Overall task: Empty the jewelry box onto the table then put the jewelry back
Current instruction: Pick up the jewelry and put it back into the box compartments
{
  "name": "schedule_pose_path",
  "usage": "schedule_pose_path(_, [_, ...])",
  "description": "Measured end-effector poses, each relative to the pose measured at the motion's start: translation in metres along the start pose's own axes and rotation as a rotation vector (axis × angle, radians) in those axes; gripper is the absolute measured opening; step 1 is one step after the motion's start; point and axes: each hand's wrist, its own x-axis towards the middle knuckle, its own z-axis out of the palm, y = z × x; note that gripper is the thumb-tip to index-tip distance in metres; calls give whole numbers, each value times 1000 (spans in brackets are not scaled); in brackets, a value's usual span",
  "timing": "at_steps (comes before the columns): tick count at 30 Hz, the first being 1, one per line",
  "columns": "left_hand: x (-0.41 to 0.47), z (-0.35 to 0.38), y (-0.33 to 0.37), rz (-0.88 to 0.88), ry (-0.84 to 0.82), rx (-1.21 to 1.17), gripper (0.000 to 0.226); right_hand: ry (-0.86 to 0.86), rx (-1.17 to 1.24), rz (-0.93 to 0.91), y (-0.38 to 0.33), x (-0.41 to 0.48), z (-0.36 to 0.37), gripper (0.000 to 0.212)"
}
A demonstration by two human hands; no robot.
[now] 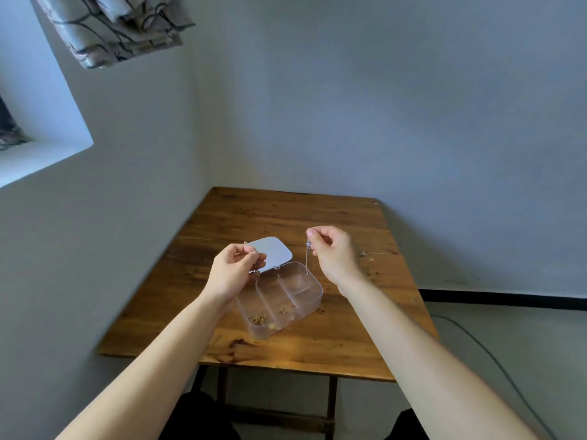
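Note:
A clear plastic jewelry box [313, 295] with several compartments sits open in the middle of the wooden table [317, 347]. Its lid [273, 250] is folded back behind it. Small gold pieces [259, 319] lie in the near-left compartments. My left hand [233, 271] pinches one end of a thin silver chain [306, 265] above the box's left side. My right hand [333, 250] pinches the other end above the box's right side. The chain hangs down from both hands toward the box; its middle is too fine to trace.
A small piece of jewelry [362, 254] lies on the table to the right of my right hand. The table stands in a corner against two walls. A cable [476, 344] runs across the floor at the right.

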Motion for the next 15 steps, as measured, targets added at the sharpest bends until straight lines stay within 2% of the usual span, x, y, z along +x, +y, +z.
schedule_pose_path(5, [12,-8,-26,-99,26,64,6,-78,-18,50,9,5,30,21])
schedule_pose_path(8, [16,-12,-36,-154,24,198,7,-146,-38,110,18,4,46,22])
schedule_pose_path(10, [19,-13,-39,-133,36,366,7,-174,-48,145,23,2,54,19])
schedule_pose_path(15, [25,-13,-39,51,-2,895,17,-187,-119,154,33,5,62,23])
